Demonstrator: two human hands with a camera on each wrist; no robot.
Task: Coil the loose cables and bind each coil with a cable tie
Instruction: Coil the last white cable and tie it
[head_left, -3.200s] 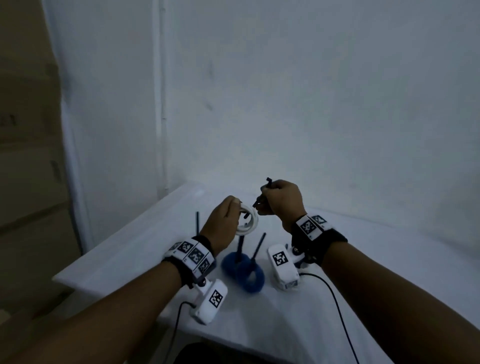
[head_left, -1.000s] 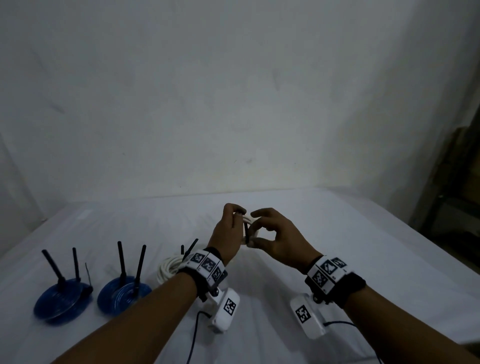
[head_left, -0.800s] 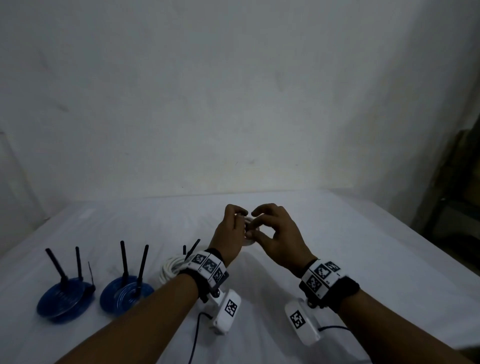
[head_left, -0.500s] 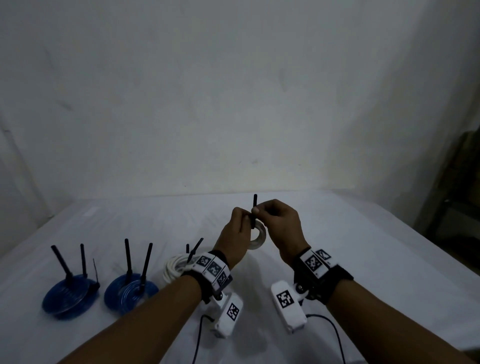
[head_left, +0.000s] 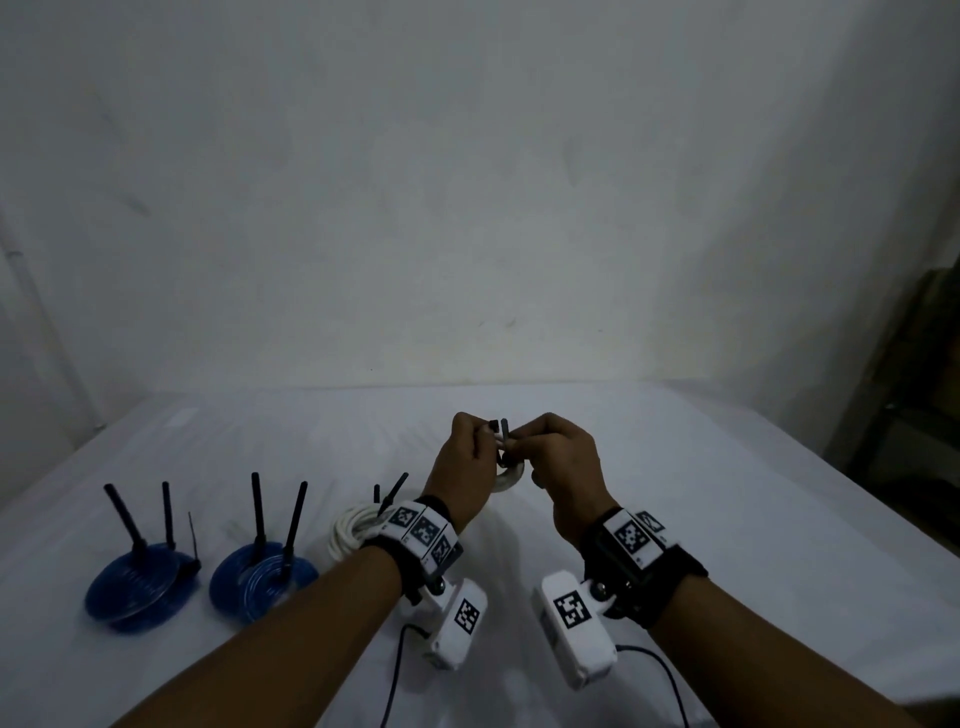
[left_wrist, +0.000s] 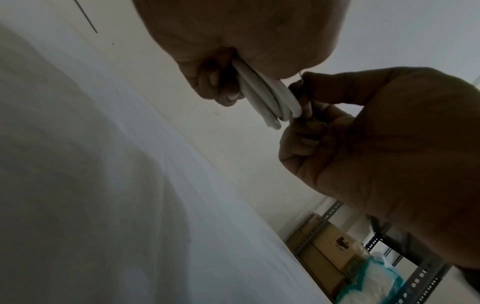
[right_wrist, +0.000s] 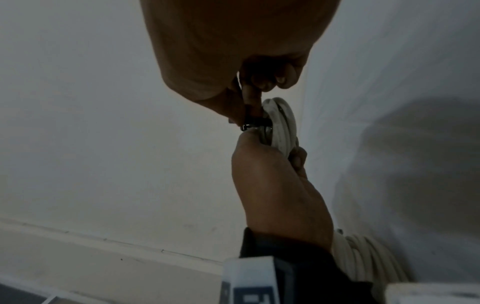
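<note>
A small coil of white cable (head_left: 508, 476) hangs above the white table, gripped by my left hand (head_left: 470, 457). The left wrist view shows its strands (left_wrist: 265, 96) pinched between thumb and curled fingers. My right hand (head_left: 550, 452) pinches a black cable tie (head_left: 504, 431) that loops round the coil. In the right wrist view the tie (right_wrist: 253, 123) sits at the coil's (right_wrist: 281, 123) edge between both hands. The tie's tip sticks up between the hands.
Two blue cable coils (head_left: 139, 584) (head_left: 260, 577) with black ties standing up lie at the left of the table (head_left: 727, 519). A bound white coil (head_left: 353, 530) lies behind my left wrist. Dark shelving (head_left: 924, 395) stands at the right.
The tie's tip stood high above the hands half a second ago; now only a short end shows. Both hands have stayed together over the table's middle, slightly lower.
</note>
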